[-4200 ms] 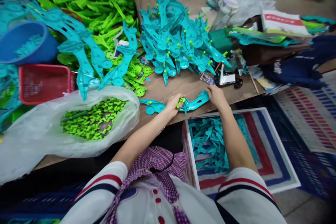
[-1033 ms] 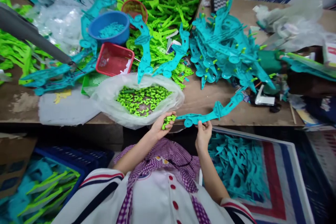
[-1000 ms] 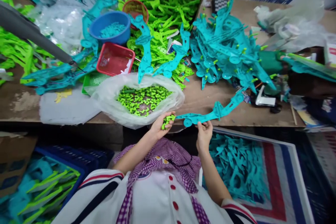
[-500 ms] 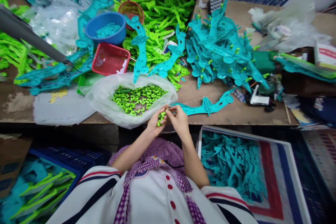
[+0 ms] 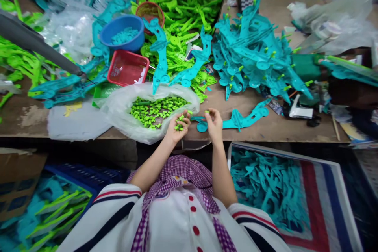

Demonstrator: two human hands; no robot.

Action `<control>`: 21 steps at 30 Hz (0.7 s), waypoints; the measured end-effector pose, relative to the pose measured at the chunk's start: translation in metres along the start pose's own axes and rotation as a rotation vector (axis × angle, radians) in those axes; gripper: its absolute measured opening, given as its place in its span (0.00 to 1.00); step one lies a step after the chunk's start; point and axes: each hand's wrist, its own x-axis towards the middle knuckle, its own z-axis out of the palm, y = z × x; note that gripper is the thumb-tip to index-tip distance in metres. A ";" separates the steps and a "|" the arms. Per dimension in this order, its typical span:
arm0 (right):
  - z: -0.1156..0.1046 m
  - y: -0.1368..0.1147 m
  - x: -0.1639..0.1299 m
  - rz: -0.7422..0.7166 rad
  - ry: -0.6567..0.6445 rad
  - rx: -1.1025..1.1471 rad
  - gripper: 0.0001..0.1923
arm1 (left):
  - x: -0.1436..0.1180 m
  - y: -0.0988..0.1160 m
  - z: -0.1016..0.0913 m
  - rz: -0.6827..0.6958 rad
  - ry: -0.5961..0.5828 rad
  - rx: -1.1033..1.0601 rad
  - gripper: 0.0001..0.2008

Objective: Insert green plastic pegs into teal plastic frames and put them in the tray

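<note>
Cupped palm up, my left hand (image 5: 178,127) holds several small lime-green plastic pegs (image 5: 178,127) at the right rim of a clear plastic bag (image 5: 118,116). More of the same pegs lie loose inside the bag. My right hand (image 5: 214,124) is apart from the left, pinching one green peg (image 5: 207,112) between thumb and fingertips. Under and beside the right hand, a long turquoise plastic part (image 5: 245,120) lies flat on the table; the hand hides a piece of it.
Turquoise parts with green pegs (image 5: 251,55) are heaped at the right. Behind the bag stand a red basket (image 5: 128,67) and a blue bowl (image 5: 104,33). A grey tool (image 5: 44,45) hangs at the left. Below the table edge sits a bin of turquoise parts (image 5: 335,189).
My hands were together over the pegs; now the right hand has moved right, over the turquoise part, with a peg. The left hand has opened a little, and the view has shifted slightly.
</note>
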 end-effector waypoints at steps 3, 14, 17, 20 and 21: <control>-0.016 0.003 -0.011 -0.007 -0.034 -0.072 0.21 | 0.003 0.008 0.003 0.054 0.006 -0.001 0.12; -0.016 0.000 0.006 -0.237 -0.247 -0.458 0.17 | 0.009 0.011 0.017 0.102 0.088 0.026 0.11; -0.031 0.000 -0.002 -0.221 -0.302 -0.474 0.18 | 0.009 0.010 0.016 0.107 0.071 0.022 0.11; -0.047 -0.001 -0.011 -0.170 -0.362 -0.470 0.18 | 0.011 0.009 0.017 0.109 0.062 0.013 0.10; -0.050 -0.002 -0.013 -0.167 -0.327 -0.452 0.18 | 0.012 0.008 0.017 0.117 0.060 0.012 0.10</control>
